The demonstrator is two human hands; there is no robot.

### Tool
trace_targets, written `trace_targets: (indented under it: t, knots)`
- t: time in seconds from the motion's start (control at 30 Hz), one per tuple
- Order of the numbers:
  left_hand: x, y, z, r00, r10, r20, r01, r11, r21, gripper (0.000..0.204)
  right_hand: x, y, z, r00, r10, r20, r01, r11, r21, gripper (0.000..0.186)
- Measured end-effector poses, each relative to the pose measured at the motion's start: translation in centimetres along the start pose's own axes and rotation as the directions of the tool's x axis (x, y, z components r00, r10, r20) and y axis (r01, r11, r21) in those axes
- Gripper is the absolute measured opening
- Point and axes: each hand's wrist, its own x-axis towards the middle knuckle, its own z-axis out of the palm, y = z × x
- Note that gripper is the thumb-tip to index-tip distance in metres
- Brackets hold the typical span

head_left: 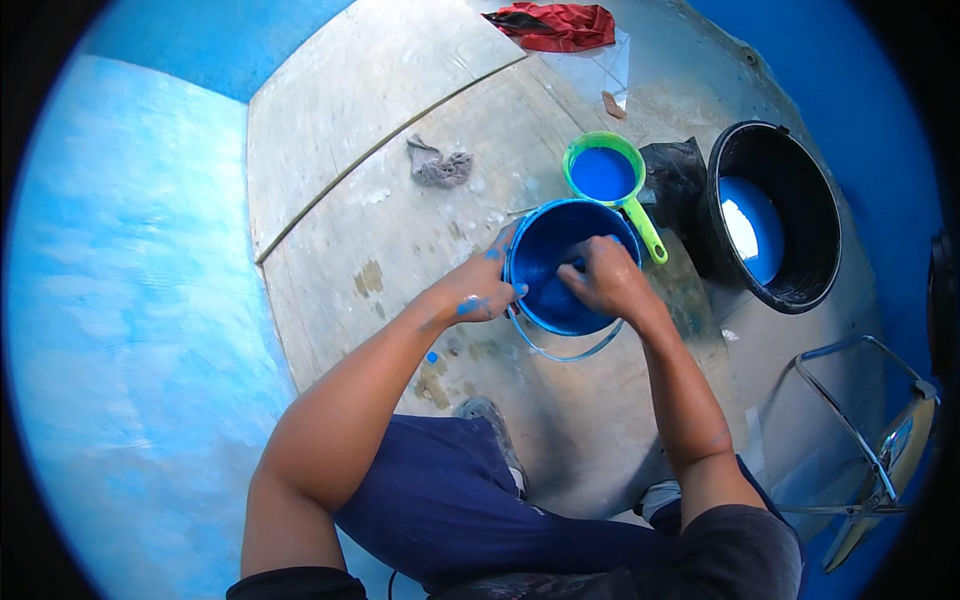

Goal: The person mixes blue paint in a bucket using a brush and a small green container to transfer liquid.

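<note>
A small blue bucket (550, 300) with its handle hanging toward me sits in the middle. My left hand (485, 285), smeared with blue paint, grips the bucket's left side. My right hand (605, 275) is inside the bucket at its right, fingers curled, and what they hold, if anything, is hidden. Just behind the bucket is a green-handled pot (603, 172) holding blue paint. To the right stands a large black tub (816, 235) with blue paint in the bottom.
Blue walls (130, 260) surround worn board flooring (340, 240). A grey rag (440, 168), red cloth (555, 28) and black plastic (672, 180) lie on the floor. A metal-framed chair (880, 450) is at lower right. My feet (485, 425) are below the bucket.
</note>
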Motion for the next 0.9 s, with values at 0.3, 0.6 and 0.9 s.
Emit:
trace_targets:
  t: [0.3,0.6,0.9]
  knots:
    - [0.6,1.2,0.1,0.999,0.000,0.036,0.000,1.000,-0.002,0.083,1.8,3.8,5.0,0.976,-0.194,-0.099,0.199,0.979,0.039,0.018]
    - [0.5,1.2,-0.1,0.999,-0.028,0.029,0.027,1.000,0.010,0.084,0.2,3.0,2.4,0.940,-0.147,0.308,0.177,0.982,-0.071,0.018]
    - [0.8,2.6,0.7,1.000,0.008,0.027,-0.016,0.955,0.297,0.079,0.6,2.6,-0.2,0.976,-0.188,-0.109,0.189,0.982,-0.001,0.020]
